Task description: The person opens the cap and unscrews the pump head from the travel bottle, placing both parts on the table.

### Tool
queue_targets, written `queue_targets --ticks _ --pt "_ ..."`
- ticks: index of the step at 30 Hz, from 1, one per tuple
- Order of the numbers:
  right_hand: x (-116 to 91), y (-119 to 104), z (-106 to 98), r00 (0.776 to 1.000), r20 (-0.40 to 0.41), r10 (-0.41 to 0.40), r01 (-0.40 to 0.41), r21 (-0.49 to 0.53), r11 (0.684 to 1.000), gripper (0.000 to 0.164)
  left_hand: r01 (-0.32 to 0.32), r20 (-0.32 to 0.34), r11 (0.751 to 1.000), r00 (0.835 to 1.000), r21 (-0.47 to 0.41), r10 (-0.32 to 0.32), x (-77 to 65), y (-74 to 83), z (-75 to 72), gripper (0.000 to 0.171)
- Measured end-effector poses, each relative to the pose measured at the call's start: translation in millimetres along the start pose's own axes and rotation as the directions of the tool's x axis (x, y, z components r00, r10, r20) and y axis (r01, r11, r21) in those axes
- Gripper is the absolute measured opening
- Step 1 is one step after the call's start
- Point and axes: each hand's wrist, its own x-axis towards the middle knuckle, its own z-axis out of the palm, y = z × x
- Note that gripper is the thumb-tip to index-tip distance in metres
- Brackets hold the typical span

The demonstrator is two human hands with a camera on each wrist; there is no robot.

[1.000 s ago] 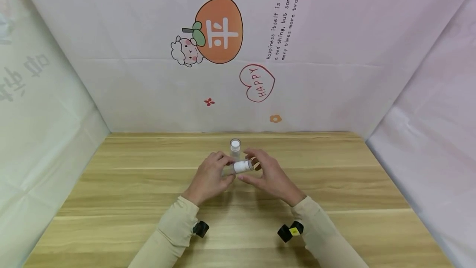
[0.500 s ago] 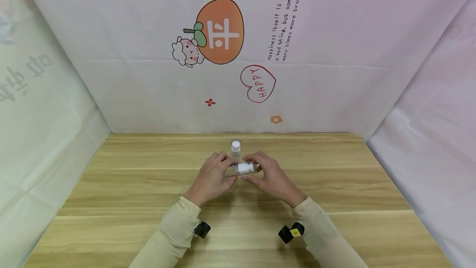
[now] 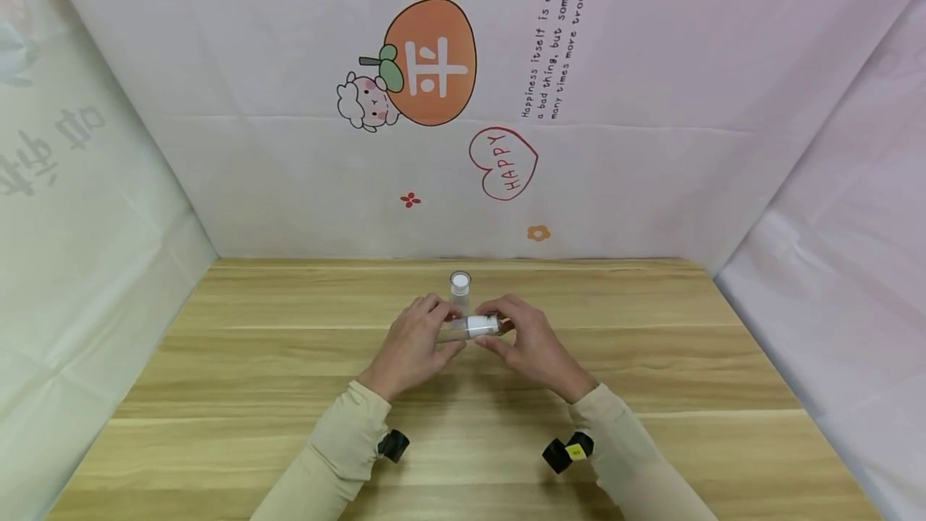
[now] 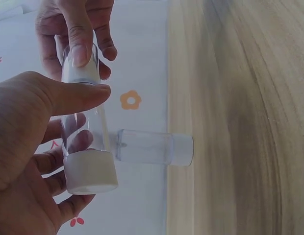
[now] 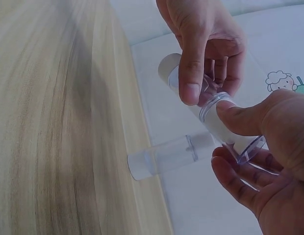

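A clear cylindrical bottle [image 3: 481,326] with a white base [image 4: 90,171] and white inner top under a clear cap [image 5: 247,149] lies sideways above the table. My left hand [image 3: 411,344] grips its body near the base, thumb on one side and fingers behind. At the other end my right hand [image 3: 534,344] pinches the capped top, its thumb [image 5: 235,115] on the near side and fingers on the far side. Just behind stands a second, similar bottle [image 3: 460,288] upright on the table, its lower part partly hidden by the held bottle and hands.
The wood-grain table [image 3: 289,392] extends to both sides and in front. A white printed cloth wall [image 3: 289,183] rises at its back edge, with cloth walls left and right. Black wrist cameras [image 3: 394,446] are strapped over the sleeves.
My right hand has closed from loosely around the capped end to a pinch on it. The held bottle has shifted slightly right; the standing bottle stays put.
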Motion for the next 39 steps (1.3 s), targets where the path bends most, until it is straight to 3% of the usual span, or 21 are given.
queue_targets --ticks 9,23,32,39 --pt "-0.1 4.1 0.3 0.997 -0.069 -0.041 0.04 -0.009 0.999 0.033 -0.004 0.025 1.0 1.0 -0.005 0.004 2.1 0.9 -3.1 0.035" --pt "0.2 4.1 0.9 0.989 -0.137 -0.049 0.05 0.007 0.999 0.031 -0.021 -0.017 0.998 1.0 0.058 0.022 4.2 4.4 -2.7 0.036" --pt "0.6 2.4 -1.4 0.993 -0.114 0.008 -0.003 0.048 0.999 0.032 -0.023 -0.031 0.997 0.999 0.075 0.025 4.7 5.1 -3.1 0.037" --pt "1.0 2.7 -6.7 0.994 -0.057 0.094 -0.081 0.202 0.976 0.034 -0.027 -0.046 0.998 0.998 0.057 0.03 5.0 4.4 -3.0 0.038"
